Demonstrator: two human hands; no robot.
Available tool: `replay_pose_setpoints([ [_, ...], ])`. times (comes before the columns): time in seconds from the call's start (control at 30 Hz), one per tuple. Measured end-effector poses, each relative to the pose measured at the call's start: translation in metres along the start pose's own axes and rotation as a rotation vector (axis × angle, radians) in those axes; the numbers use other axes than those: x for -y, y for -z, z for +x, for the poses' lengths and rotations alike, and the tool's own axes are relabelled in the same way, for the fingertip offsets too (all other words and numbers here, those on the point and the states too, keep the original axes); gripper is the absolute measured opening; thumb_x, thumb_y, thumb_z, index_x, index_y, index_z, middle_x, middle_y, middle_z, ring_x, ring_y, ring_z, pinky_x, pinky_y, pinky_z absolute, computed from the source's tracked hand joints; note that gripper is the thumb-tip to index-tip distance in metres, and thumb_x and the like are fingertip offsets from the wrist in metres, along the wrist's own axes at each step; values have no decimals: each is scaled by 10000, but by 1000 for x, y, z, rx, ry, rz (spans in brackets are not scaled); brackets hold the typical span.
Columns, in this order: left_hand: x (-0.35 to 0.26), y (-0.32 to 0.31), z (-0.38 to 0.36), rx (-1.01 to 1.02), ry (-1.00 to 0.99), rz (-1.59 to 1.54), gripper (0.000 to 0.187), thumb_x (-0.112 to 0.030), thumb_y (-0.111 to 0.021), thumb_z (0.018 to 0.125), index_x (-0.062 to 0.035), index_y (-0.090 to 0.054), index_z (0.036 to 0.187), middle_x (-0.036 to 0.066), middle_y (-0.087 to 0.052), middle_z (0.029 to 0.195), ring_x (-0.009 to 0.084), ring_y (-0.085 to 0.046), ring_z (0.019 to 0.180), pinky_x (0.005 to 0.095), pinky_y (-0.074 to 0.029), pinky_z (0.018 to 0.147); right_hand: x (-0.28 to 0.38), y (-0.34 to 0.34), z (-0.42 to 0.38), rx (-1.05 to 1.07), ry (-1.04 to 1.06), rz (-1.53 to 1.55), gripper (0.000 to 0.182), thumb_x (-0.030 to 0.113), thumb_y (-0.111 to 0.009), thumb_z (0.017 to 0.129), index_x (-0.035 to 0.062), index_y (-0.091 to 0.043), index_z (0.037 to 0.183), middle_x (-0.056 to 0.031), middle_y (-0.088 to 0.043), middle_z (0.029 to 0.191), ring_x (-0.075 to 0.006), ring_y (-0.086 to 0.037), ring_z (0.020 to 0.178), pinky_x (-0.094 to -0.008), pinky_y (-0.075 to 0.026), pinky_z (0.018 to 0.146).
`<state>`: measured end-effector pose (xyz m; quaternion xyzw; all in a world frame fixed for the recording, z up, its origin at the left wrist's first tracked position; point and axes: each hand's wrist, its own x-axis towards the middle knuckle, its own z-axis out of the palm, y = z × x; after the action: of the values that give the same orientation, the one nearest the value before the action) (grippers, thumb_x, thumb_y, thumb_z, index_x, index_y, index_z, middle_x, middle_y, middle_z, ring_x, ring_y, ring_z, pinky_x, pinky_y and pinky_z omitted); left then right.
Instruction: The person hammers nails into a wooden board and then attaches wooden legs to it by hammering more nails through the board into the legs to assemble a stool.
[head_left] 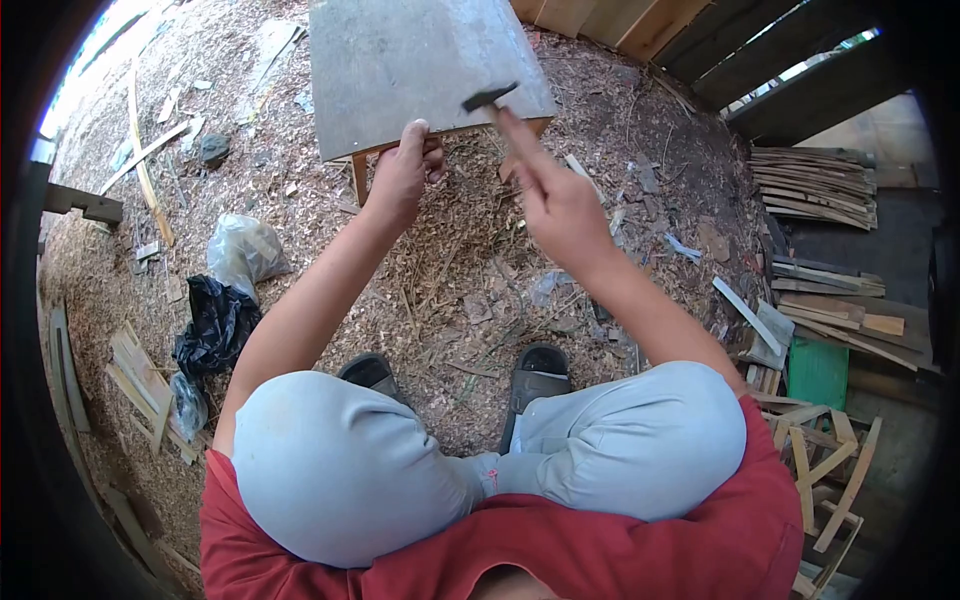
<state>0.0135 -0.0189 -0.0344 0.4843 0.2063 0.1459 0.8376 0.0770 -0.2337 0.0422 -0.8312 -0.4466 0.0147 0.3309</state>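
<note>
A low wooden table [415, 65] with a grey, worn top stands in front of me. My left hand [402, 172] is at its near edge, thumb up at the rim and fingers curled beneath; whether it holds anything small is hidden. My right hand [562, 212] is wrapped round the handle of a hammer [490, 97], whose dark head is raised over the near right part of the tabletop. The hammer is slightly blurred.
Wood shavings cover the ground. At the left lie a clear plastic bag [243, 250], a black bag [213, 325] and wood strips [148, 385]. Stacked slats [815, 187], a green object [818, 372] and wooden frames [825, 460] are at the right. My sandals [540, 380] are below.
</note>
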Motion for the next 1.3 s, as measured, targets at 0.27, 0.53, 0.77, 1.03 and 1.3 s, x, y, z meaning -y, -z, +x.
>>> replay_pose_setpoints([
  [0.27,1,6,0,7,3,20,387,-388,-470,1176,-159,-435,866,-32,-371,755,121,-404,682,327,-393,654,13,8,-3,-111,-83,232,642,136,-631,1112,294,-459,1710,-177,-714,798,-255,-675,609,-389,-534,632],
  [0.53,6,14,3,41,48,-15,354,-348,-484,1159,-51,-671,1205,113,-777,1126,208,-673,944,407,-550,916,6,1,4,-12,-361,431,361,236,-686,1093,3,-697,1368,-57,-665,760,-123,-570,651,-338,-469,621],
  [0.77,-10,13,-10,119,103,-90,404,-401,-528,1167,-64,-678,1331,143,-760,1322,244,-701,1089,475,-549,1049,5,-5,3,-44,-351,490,270,214,-688,1088,-11,-714,1236,-29,-637,748,-90,-534,650,-326,-435,596],
  [1.03,-15,11,-12,7,203,-120,379,-436,-629,1131,-102,-683,1301,95,-762,1258,203,-677,1064,455,-541,1030,4,-7,9,-52,-348,485,268,208,-688,1090,-5,-710,1251,-36,-655,765,-91,-547,656,-320,-441,602],
  [1.3,-13,18,-10,33,229,-89,413,-466,-630,1128,-90,-687,1290,79,-752,1271,198,-660,1080,447,-528,1052,6,-7,27,7,-323,411,301,242,-757,1030,16,-742,1229,-39,-647,720,-106,-548,620,-332,-445,588],
])
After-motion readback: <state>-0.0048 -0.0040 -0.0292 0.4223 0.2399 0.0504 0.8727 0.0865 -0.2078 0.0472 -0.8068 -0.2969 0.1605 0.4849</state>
